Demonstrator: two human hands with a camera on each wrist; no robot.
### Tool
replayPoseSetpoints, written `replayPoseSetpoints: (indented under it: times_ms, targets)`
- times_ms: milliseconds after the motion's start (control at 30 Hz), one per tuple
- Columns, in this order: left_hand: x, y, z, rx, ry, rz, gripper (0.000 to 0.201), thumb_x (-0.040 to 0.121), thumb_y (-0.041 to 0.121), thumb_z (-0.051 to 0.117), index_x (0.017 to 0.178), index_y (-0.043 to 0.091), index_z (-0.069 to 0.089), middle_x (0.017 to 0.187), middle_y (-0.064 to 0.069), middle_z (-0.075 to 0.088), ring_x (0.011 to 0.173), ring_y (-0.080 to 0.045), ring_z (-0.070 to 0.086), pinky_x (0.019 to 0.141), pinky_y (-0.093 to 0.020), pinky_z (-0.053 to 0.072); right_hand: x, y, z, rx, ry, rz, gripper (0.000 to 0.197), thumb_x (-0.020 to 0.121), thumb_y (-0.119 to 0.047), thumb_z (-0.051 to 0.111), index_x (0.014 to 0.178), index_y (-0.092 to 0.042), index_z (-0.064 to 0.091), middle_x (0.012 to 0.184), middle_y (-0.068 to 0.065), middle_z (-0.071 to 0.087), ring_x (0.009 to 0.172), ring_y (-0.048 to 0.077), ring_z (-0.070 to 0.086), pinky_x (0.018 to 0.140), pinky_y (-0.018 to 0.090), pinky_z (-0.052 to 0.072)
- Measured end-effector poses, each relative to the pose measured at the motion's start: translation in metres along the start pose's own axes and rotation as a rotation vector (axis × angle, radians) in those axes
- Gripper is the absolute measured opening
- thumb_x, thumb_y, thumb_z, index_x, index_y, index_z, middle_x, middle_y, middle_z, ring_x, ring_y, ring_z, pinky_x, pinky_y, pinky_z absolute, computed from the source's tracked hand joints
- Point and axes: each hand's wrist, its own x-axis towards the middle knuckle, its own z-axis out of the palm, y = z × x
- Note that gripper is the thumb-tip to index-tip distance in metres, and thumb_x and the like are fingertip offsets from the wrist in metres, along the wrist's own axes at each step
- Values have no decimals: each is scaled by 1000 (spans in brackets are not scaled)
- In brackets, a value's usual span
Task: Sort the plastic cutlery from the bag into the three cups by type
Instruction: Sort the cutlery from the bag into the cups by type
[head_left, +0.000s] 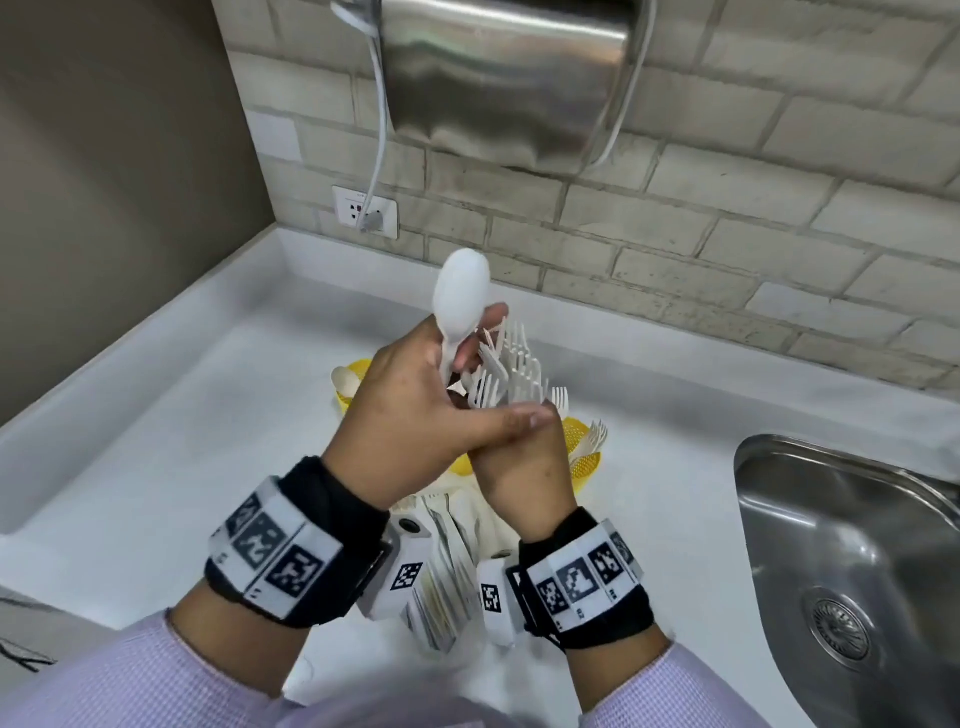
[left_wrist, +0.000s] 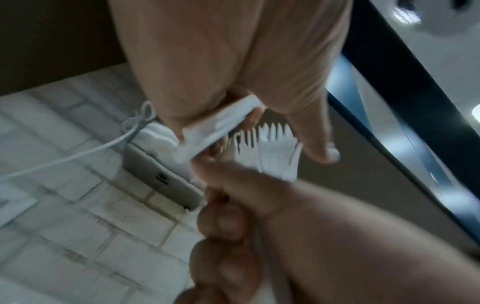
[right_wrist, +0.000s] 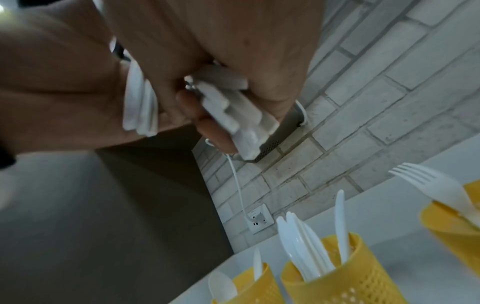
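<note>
No text, brand or number can be read. The black-and-white square code markers (head_left: 292, 570) on the black wristbands (head_left: 332, 499) show only patterns; small print beside them is too blurred.

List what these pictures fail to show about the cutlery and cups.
- Head view: the middle cup's contents, hidden behind the left hand and right hand.
- Head view: the bag, mostly covered by wrists and cameras.
- Left wrist view: fork count, blurred.
- Right wrist view: the right cup, cut by the edge.

Forks (left_wrist: 267, 152) between two hands' fingers (left_wrist: 226, 224)
</note>
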Motion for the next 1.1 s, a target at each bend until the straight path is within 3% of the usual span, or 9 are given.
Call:
replayPoseSetpoints:
  times_ms: [133,200,300,400,467,567,800,900,1100]
  targets:
    - [-1,-5,3,162,142,90,32,77,38,89,98,49,68,85,-9,65,82,-10,65,78,-31,53,-2,3,1,16,14,56,26,78,-14,54,59,-30,58,50,2,57,46,22,55,46,30,41]
    - [0,-8,3,106,102,78,38,76,47,86,110,44,70,98,-17,67,94,-11,68,90,-38,55,-1,6,-2,66,-16,81,34,84,-13,59,56,-33,58,48,0,55,44,19,52,47,30,40]
    - [-1,-9,3,-49,112,53,59,84,45,78,133,15,64,118,-8,71,119,-10,66,104,-36,53,6,10,-12,133,63,49,28,84,-20,69,61,-32,62,52,-12,56,48,11,49,52,27,40]
    - [-4,-16,-3,-128,193,27,48,92,42,66,102,-6,64,83,-11,67,78,-17,70,75,-39,61,20,19,-31,232,254,87,34,92,-22,73,62,-30,62,51,-9,52,45,13,46,53,30,39]
    - [-7,-22,-6,-154,220,-41,47,94,44,63,78,2,49,62,-7,47,52,-21,45,53,-32,42,30,28,-46,279,385,138,41,95,-25,72,58,-25,55,46,-3,46,40,17,41,50,32,38]
    - [-11,-24,-6,-114,202,-115,46,95,48,61,65,22,40,60,3,27,53,-17,25,56,-29,24,43,48,-59,286,541,192,36,95,-30,71,67,-16,52,49,3,48,43,19,43,51,32,40]
    - [-14,-18,4,-90,112,-119,51,101,29,56,50,33,54,46,16,35,43,-2,34,47,-12,30,49,96,-58,34,508,284,36,92,-33,74,76,-2,68,61,10,65,51,17,59,52,24,50]
    - [-15,-16,6,-93,86,-150,54,101,28,56,48,34,55,45,16,36,41,-2,33,46,-14,29,49,108,-56,-48,497,294,30,89,-33,75,80,-4,72,71,7,73,66,20,70,64,27,55]
    - [-15,-17,9,-44,8,-188,50,99,33,59,51,30,45,52,14,27,45,-5,24,46,-16,25,45,105,-54,-57,492,217,27,85,-18,79,108,-18,67,86,-9,73,76,-2,68,76,16,54]
